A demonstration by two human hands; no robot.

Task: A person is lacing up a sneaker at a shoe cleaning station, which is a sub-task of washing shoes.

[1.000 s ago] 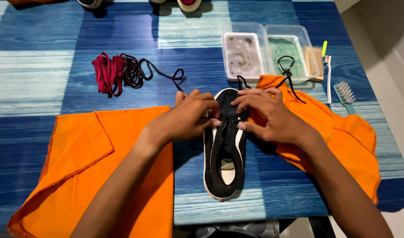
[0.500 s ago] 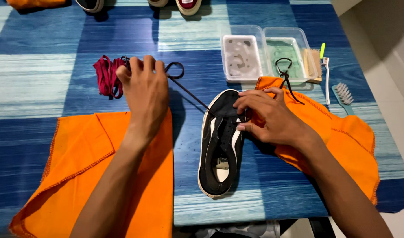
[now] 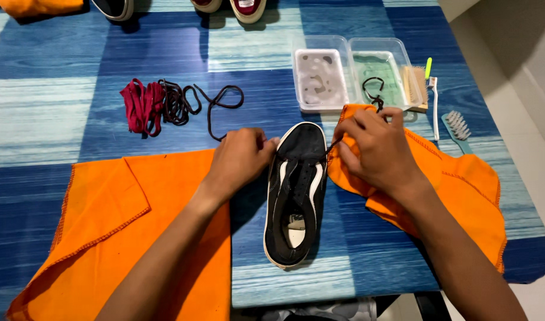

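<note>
The left hand is curled at the nine o'clock side of the black sneaker, its fingertips pressed against the toe edge; whether they pinch anything there I cannot tell. The right hand is closed in a pinch at the sneaker's two o'clock, gripping a black lace that runs up over the hand toward the trays.

To unlace cleanly, it seems best to steady the toe with the left hand and draw the lace straight out along the eyelet's line, not sideways, so the upper does not buckle.

The sneaker lies sole down at the table's centre, toe at twelve o'clock, with a white side stripe, a white sole rim and a pale insole; its eyelets look mostly empty.

Orange cloths lie at eight o'clock and four o'clock. At eleven o'clock sits a bunch of red and black laces. At one o'clock stand two clear plastic trays, then a wooden brush, a toothbrush and a teal brush, all on the blue checked table.
</note>
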